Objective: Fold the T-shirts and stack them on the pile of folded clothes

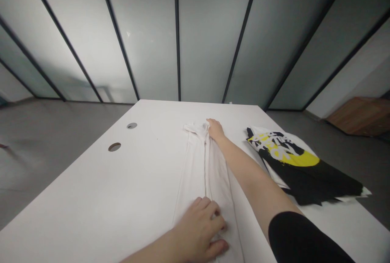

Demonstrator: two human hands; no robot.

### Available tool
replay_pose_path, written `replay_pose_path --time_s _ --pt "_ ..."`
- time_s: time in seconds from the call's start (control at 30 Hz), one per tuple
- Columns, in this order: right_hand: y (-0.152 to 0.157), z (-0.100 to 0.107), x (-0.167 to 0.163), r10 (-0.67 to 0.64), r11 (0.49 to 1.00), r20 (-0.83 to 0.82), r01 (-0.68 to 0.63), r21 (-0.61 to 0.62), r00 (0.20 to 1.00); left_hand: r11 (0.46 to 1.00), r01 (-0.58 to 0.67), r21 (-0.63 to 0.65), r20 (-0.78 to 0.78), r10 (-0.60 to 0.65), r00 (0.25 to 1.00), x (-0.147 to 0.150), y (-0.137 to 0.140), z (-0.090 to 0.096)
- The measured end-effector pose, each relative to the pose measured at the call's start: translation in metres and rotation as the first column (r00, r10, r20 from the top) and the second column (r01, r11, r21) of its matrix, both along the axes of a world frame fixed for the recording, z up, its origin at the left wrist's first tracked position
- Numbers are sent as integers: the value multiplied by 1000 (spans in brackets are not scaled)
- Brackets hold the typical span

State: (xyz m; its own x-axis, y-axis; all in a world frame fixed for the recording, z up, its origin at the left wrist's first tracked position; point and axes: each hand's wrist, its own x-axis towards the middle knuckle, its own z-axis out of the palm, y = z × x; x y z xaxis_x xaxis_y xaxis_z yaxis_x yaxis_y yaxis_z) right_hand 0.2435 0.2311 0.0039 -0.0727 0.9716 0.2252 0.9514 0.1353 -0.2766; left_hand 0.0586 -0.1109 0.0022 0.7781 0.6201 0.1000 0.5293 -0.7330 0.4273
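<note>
A white garment, seemingly a shirt (197,165), lies on the table as a long narrow folded strip, its collar end farthest from me. A fold line or seam runs down its middle. At the far end, my right hand (215,130) is closed on the right side of the collar; its fingertips are partly hidden by the hand. Nearer to me, my left hand (201,228) rests palm down on the lower part of the strip. Its fingers are bent and apart, with the thumb spread off to the side. The garment's near end runs out of view.
To the right, a stack of folded clothes (304,173) with a black, yellow and white print lies along the edge of the white table (146,165). Two round holes (114,147) pierce the tabletop at left. Frosted glass panels (210,31) stand behind; a brown wooden object (359,115) is at far right.
</note>
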Motion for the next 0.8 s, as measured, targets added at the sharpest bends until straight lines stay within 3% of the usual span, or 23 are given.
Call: replay_pose_path --time_s 0.1,0.23,0.37,0.5,0.6,0.63,0.7,0.8 --pt "-8 -4 -5 -59 998 -2 59 30 998 1000 -2 3 9 2 1000 0 -1 3" --pt "-13 -12 -10 -72 997 -3 71 -33 997 1000 24 10 -6 -24 1000 0 -2 8" --pt "-14 -9 -8 70 995 -27 -71 -69 997 999 40 21 -24 -39 999 0 -3 11" --pt "-32 4 -8 177 984 -64 -177 10 982 999 46 28 -32 -45 998 0 -5 11" --pt "-63 10 -19 235 969 -79 -227 94 969 998 -68 16 73 67 995 2 -6 9" --pt "-77 10 -24 283 955 -83 -273 115 956 989 -150 9 109 149 983 2 -7 8" --pt "-109 7 -37 469 878 -97 -452 158 878 946 -325 6 123 322 939 4 -7 4" --pt "-153 -6 -54 638 770 -59 -634 66 768 886 -460 54 20 460 888 7 -8 -3"
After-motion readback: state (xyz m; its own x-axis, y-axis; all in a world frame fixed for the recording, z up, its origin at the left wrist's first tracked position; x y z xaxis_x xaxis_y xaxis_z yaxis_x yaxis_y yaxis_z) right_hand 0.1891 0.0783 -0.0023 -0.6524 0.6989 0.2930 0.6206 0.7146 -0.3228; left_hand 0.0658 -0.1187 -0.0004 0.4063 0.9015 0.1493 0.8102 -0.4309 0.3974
